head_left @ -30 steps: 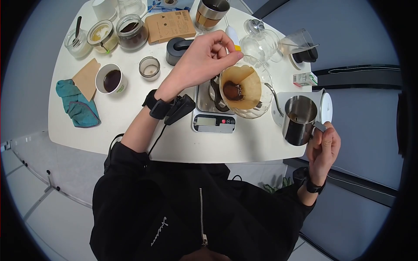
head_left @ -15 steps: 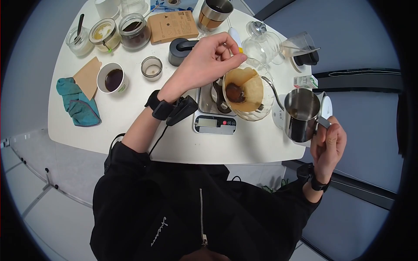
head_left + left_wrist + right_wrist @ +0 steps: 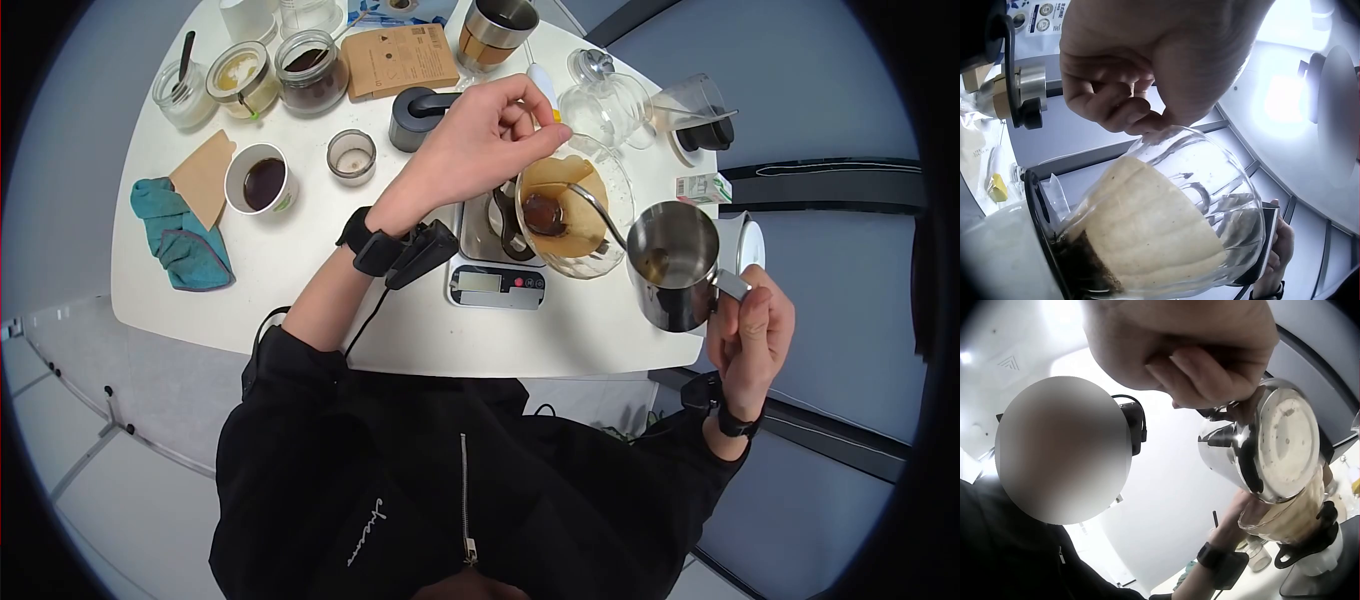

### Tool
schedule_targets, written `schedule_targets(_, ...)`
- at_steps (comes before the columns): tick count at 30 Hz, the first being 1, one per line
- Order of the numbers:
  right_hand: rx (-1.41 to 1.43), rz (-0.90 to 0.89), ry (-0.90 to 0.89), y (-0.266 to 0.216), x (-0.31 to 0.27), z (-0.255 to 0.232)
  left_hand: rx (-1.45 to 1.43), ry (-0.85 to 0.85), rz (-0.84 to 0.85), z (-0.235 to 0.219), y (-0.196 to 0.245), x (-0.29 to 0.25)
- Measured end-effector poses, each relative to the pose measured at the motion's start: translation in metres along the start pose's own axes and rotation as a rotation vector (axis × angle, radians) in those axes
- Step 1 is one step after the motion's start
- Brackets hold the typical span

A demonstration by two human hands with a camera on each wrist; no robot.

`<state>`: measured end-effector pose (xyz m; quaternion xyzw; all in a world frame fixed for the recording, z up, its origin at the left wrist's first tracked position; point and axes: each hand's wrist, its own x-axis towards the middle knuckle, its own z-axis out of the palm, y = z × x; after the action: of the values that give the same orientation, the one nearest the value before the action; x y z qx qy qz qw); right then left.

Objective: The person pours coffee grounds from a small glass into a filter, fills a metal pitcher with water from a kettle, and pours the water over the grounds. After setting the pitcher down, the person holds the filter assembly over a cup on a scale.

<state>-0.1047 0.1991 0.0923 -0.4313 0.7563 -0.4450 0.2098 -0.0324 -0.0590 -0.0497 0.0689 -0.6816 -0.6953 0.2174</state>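
Observation:
In the head view my left hand (image 3: pixel 490 135) pinches the rim of a ribbed glass dripper (image 3: pixel 622 190) between thumb and fingers. Inside the dripper sits a tan paper filter (image 3: pixel 590 205) with wet, dark coffee grounds (image 3: pixel 543 213) at its bottom. My right hand (image 3: pixel 752 330) grips the handle of a steel gooseneck kettle (image 3: pixel 672 305), lidless, with a little liquid inside. Its thin spout (image 3: pixel 600 212) reaches over the filter, tip above the paper. The left wrist view shows fingertips right at the dripper's rim and the filter (image 3: pixel 1154 231) through the glass. Seen from the right wrist, the kettle's base (image 3: pixel 1288 440) is off the table.
A digital scale (image 3: pixel 500 288) lies below the dripper. Leftward stand a paper cup of dark liquid (image 3: pixel 264 184), a small glass (image 3: pixel 351 158), a teal cloth (image 3: pixel 185 250) and several jars. Glassware (image 3: pixel 605 108) and a small carton (image 3: pixel 703 188) are at the right.
The kettle first shifted slightly right, then came left, and its spout swung from the dripper's edge to over the filter. My left hand stays at the rim, nearly still.

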Motion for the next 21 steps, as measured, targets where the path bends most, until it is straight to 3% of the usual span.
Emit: schedule_targets(21, -0.02, 0.057, -0.004, 0.0, -0.043, -0.008, -0.015, -0.002, 0.004, 0.001, 0.001, 0.0)
